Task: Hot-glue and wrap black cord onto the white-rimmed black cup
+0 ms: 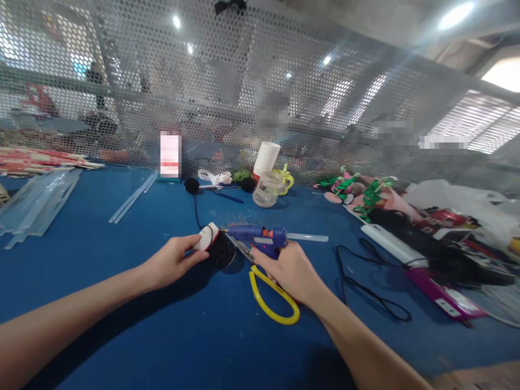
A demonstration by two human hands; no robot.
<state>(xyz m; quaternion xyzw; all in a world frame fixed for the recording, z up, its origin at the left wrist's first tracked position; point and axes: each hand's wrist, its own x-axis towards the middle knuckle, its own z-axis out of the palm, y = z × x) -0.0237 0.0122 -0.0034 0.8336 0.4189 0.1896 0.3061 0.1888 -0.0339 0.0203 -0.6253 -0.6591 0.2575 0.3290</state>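
Note:
My right hand is closed round the grip of a blue hot glue gun, whose clear glue stick juts out to the right. The nozzle points left toward a small white, red and black piece that my left hand pinches between thumb and fingers. A dark round part sits just right of that piece. Yellow-handled scissors lie on the blue table under my right wrist.
Clear glue sticks lie at the left, with two more near the back. A paper cup stack, clear jug, ribbons, a white bar, black cable and purple case crowd the right. Perforated screen behind.

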